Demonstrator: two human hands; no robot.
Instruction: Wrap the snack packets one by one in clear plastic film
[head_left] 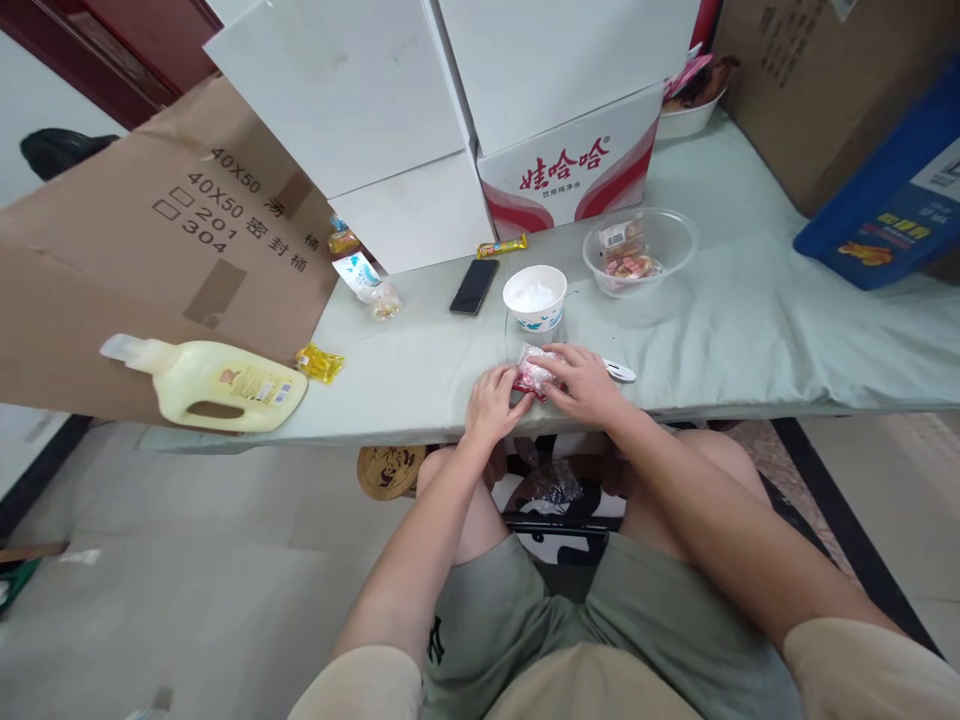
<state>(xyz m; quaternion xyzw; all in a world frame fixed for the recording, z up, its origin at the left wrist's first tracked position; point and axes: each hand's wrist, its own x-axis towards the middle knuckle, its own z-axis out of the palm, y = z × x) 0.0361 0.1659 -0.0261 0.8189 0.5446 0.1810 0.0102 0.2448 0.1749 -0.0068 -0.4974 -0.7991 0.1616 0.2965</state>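
A small crinkly packet [535, 373], clear with pink and red parts, lies at the front edge of the cloth-covered table. My left hand [492, 403] grips its left side, thumb toward the lower edge. From the right, my right hand [589, 388] has its fingers over the packet's top and right part, hiding some of it. Just beyond my right fingers, partly covered, is a slim white object with dark slots [619, 371]. Behind the packet stands a white paper bowl [535, 298] with a blue pattern and whitish, plastic-like contents.
A phone [475, 287] and a yellow wrapper stick [502, 246] lie behind. Right of the bowl is a clear plastic basin [679, 262] holding packets. A pale yellow jug [225, 388] lies at left beside a yellow packet [320, 363]. Cartons [570, 165] line the back.
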